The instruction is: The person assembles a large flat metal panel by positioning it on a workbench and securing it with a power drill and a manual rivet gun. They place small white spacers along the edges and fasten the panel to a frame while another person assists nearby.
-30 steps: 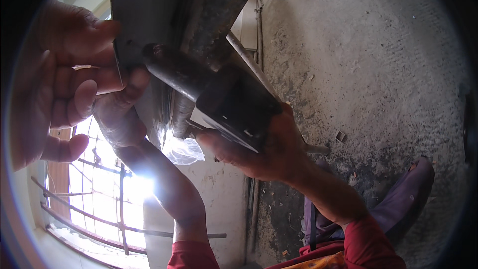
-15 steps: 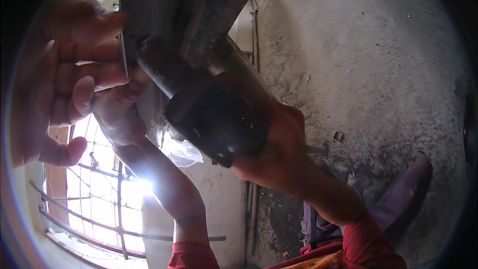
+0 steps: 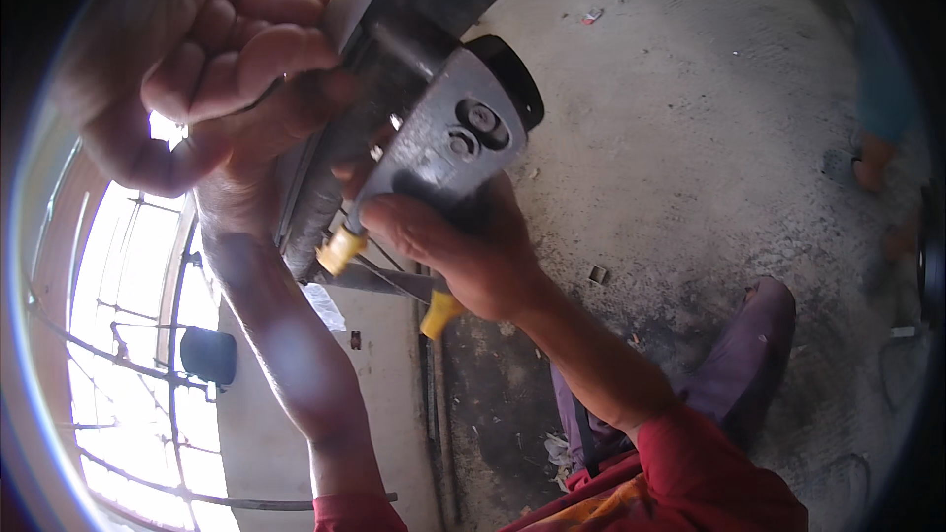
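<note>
1. A grey-and-black hand tool (image 3: 434, 143) is gripped in the right hand (image 3: 478, 251), whose thumb is pressed along the grey casing.
2. By the casing's lower end, a yellow end piece (image 3: 342, 249) is seen on a short stem; a second yellow piece (image 3: 440, 314) is seen below the right thumb.
3. The tool is held tilted in front of a dark beam (image 3: 340, 143); whether the two are touching cannot be told.
4. The left hand (image 3: 281, 128) is raised beside the beam, partly hidden by large curled fingers (image 3: 261, 69) near the camera; whose they are, and whether anything is held, cannot be told.
5. Below, a concrete floor (image 3: 670, 128) and a small square metal piece (image 3: 598, 275) are seen.
6. At far right, another person's sandalled foot (image 3: 867, 173) is shown.
</note>
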A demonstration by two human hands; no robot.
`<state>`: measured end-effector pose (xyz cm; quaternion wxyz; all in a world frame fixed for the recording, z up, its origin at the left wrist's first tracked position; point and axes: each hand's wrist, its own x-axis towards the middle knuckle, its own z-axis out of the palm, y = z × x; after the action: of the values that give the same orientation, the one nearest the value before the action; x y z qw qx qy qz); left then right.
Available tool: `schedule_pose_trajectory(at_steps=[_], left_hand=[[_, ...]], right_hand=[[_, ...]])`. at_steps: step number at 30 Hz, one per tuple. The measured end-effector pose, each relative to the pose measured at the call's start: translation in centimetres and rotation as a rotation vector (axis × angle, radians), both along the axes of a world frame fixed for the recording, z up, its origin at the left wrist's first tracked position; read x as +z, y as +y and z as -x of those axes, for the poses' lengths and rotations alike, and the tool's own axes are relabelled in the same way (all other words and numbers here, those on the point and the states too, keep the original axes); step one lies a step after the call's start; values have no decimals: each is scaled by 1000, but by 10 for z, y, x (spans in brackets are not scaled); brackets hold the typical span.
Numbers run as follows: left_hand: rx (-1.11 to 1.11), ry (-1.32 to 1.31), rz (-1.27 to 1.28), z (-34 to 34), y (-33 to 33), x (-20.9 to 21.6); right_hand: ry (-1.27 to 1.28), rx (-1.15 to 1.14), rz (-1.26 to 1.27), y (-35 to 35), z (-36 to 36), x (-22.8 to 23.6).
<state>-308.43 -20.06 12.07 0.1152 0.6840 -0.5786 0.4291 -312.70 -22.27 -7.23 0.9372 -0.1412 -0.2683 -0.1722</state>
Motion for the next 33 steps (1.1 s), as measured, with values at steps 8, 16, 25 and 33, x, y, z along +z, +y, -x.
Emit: schedule_pose_trajectory(at_steps=[8, 16, 25, 33], left_hand=[[28, 15, -103, -1, 12, -19], [33, 30, -136, -5, 41, -27], [226, 168, -92, 53, 115, -68], [144, 820, -9, 35, 140, -99]], right_hand=[[-205, -125, -284, 23, -22, 15], [-22, -365, -318, 40, -30, 40], [39, -441, -245, 29, -26, 40], [24, -399, -231, 25, -16, 37]])
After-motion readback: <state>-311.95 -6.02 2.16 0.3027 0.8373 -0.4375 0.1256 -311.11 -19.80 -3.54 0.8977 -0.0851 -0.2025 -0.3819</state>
